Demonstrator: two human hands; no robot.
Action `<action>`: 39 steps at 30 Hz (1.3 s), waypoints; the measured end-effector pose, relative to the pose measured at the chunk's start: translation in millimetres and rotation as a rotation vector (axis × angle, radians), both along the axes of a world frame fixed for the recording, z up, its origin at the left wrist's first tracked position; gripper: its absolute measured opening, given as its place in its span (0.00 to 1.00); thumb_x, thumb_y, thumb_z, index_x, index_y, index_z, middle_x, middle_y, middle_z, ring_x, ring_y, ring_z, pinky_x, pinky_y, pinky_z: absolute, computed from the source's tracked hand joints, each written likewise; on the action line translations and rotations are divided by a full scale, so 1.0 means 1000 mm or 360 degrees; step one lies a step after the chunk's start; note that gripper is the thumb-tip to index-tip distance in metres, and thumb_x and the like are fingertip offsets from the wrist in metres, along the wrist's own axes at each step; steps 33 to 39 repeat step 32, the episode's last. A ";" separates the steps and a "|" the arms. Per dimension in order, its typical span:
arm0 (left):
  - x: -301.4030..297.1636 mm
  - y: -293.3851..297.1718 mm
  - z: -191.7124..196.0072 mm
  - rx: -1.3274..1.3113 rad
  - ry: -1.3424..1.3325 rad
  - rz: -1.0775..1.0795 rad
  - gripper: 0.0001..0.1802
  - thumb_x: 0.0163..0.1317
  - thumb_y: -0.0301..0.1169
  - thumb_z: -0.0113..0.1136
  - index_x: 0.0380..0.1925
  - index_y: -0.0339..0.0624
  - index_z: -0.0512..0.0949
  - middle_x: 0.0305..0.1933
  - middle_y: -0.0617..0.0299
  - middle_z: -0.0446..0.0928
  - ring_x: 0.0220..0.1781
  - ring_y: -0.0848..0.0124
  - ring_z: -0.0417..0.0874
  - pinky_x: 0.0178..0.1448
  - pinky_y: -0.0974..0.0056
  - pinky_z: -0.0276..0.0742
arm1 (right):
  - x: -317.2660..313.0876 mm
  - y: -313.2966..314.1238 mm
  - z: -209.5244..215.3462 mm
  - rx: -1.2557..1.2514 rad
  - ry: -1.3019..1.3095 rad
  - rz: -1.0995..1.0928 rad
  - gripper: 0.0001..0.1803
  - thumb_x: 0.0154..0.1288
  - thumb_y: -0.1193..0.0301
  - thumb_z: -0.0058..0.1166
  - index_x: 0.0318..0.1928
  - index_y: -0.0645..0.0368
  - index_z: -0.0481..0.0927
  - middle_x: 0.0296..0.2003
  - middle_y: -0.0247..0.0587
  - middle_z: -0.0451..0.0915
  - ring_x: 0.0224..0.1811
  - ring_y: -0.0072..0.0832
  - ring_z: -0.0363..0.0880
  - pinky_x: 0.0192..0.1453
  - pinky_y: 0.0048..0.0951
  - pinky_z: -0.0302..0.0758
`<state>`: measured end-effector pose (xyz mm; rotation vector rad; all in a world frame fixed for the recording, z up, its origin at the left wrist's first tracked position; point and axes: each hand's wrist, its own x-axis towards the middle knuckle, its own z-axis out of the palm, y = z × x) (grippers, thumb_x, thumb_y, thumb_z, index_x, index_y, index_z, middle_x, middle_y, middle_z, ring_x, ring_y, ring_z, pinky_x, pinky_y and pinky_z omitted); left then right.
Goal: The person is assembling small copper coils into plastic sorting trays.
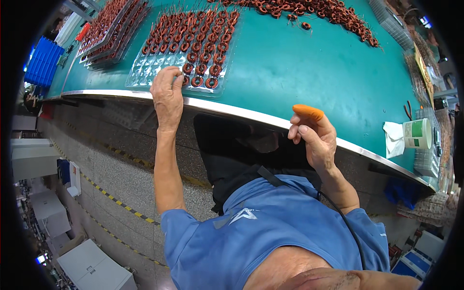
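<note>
My left hand [167, 92] reaches over the near edge of a clear plastic tray [218, 91], its fingers bent together. A copper-wound ring coil [186, 81] sits at its thumb and fingertips, partly hidden by them. Rows of such coils [204, 70] fill the tray's right and far pockets, while bare pockets [153, 66] show at the near left. My right hand [316, 135] hovers at the table's front edge, an orange finger cot [308, 111] on its index finger. Its fingers are half curled, thumb apart from the index finger, and I see nothing between them.
Stacked trays of coils [113, 31] stand at the far left of the green table [290, 67]. A loose heap of coils [309, 9] lies along the back. At the right are a white-and-green tub [417, 134], a white cloth [394, 139] and clear trays [427, 162].
</note>
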<state>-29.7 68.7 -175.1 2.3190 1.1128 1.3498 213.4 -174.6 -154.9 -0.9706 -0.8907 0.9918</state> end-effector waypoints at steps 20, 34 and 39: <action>-0.076 0.106 -0.001 -0.0042 0.0395 0.0369 0.16 0.63 0.21 0.44 0.48 0.34 0.76 0.50 0.48 0.76 0.55 0.53 0.75 0.60 0.56 0.69 | 0.023 0.007 -0.001 -0.0346 -0.0380 0.0015 0.18 0.64 0.81 0.46 0.55 0.63 0.74 0.41 0.36 0.78 0.36 0.19 0.79 0.35 0.20 0.74; -0.079 0.088 -0.007 -0.0302 0.0144 0.0555 0.12 0.63 0.22 0.49 0.41 0.35 0.81 0.49 0.49 0.79 0.54 0.57 0.79 0.62 0.56 0.71 | 0.029 0.020 0.016 -0.0510 -0.0326 0.0293 0.18 0.67 0.77 0.46 0.57 0.61 0.74 0.41 0.38 0.79 0.35 0.19 0.79 0.37 0.19 0.76; -0.079 0.088 -0.007 -0.0302 0.0144 0.0555 0.12 0.63 0.22 0.49 0.41 0.35 0.81 0.49 0.49 0.79 0.54 0.57 0.79 0.62 0.56 0.71 | 0.029 0.020 0.016 -0.0510 -0.0326 0.0293 0.18 0.67 0.77 0.46 0.57 0.61 0.74 0.41 0.38 0.79 0.35 0.19 0.79 0.37 0.19 0.76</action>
